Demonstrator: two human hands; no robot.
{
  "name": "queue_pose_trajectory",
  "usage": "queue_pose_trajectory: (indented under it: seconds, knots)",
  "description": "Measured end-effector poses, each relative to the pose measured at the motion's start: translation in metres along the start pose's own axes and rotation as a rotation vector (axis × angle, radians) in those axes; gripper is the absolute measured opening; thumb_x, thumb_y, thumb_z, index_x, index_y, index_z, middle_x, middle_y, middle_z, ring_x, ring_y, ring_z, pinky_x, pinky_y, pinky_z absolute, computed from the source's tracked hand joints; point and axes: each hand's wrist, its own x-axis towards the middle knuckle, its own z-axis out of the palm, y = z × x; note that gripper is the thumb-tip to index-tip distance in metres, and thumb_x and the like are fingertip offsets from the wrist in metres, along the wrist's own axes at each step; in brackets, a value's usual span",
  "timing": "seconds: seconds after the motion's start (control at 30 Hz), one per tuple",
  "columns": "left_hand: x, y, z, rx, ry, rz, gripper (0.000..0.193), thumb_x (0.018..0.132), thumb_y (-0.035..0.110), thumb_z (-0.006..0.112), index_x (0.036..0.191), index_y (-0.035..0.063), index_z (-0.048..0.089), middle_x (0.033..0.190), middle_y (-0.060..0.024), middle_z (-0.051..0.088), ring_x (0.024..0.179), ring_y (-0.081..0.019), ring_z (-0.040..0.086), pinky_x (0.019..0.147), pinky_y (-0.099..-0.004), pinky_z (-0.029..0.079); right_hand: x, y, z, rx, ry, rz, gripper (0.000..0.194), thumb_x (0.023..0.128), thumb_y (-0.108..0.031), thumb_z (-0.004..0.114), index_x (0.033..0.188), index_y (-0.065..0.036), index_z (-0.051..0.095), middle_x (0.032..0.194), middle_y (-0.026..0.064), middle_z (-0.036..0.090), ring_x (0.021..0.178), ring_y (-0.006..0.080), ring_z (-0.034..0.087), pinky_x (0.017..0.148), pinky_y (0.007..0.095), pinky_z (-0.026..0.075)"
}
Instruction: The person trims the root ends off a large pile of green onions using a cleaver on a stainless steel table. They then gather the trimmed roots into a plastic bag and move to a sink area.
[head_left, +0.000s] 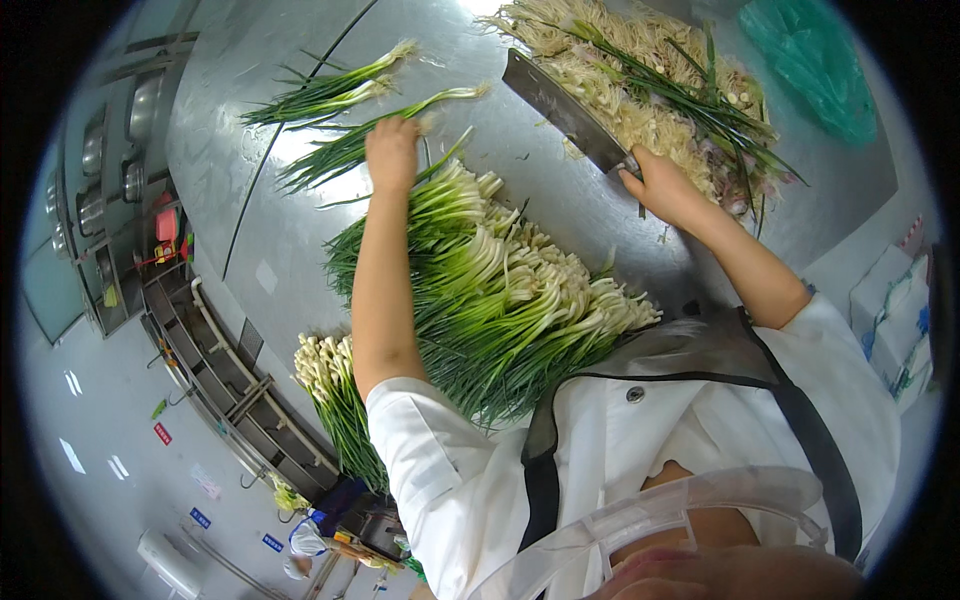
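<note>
My left hand (393, 150) reaches down at the upper middle onto a few loose scallions (341, 150); its fingertips are hidden, so its hold is unclear. Beyond it lie several more scallions (322, 101) with roots on. In my right hand (660, 186) is the handle of a cleaver (566, 112), its broad blade slanting to the upper left. A large heap of root-trimmed scallions (495, 292), white ends to the right, lies below both hands. Past the cleaver spreads a pile of cut roots (600, 67) with some green leaves on it.
A green plastic bag (817, 67) lies at the upper right of the steel table (262, 217). Another scallion bundle (330, 375) sits at the lower left. Metal basins (146, 105) stand on shelves at left, near steel sinks (225, 352). Another person (307, 536) is far off below.
</note>
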Motion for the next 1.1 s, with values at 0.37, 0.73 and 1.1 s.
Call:
queue_pose_trajectory:
  seconds: [0.37, 0.73, 1.1]
  knots:
    - [0.049, 0.067, 0.041, -0.358, -0.012, -0.061, 0.033, 0.067, 0.016, 0.064, 0.099, 0.0130, 0.055, 0.113, -0.0076, 0.050, 0.106, -0.0272, 0.045, 0.089, -0.0463, 0.034, 0.001, 0.000, 0.001, 0.007, 0.019, -0.030, 0.030, 0.081, -0.024, 0.051, 0.088, 0.004, 0.045, 0.070, 0.0257, 0.055, 0.067, 0.0408, 0.055, 0.062, 0.0458, 0.043]
    - [0.027, 0.064, 0.028, -0.254, -0.106, -0.135, 0.020, 0.067, 0.016, 0.064, 0.085, 0.0082, 0.060, 0.081, -0.0096, 0.054, 0.081, -0.0276, 0.052, 0.069, -0.0367, 0.044, -0.002, -0.005, 0.000, 0.136, -0.010, -0.009, 0.032, 0.079, -0.028, 0.053, 0.088, 0.003, 0.048, 0.072, 0.0248, 0.056, 0.069, 0.0394, 0.056, 0.062, 0.0450, 0.043]
    - [0.024, 0.083, 0.040, -0.168, -0.026, -0.279, 0.009, 0.065, 0.016, 0.063, 0.069, 0.0080, 0.061, 0.073, -0.0090, 0.054, 0.072, -0.0284, 0.054, 0.061, -0.0379, 0.045, 0.011, -0.038, 0.028, -0.032, 0.200, -0.283, 0.028, 0.080, -0.022, 0.051, 0.083, 0.005, 0.043, 0.065, 0.0235, 0.054, 0.062, 0.0389, 0.055, 0.056, 0.0445, 0.045]
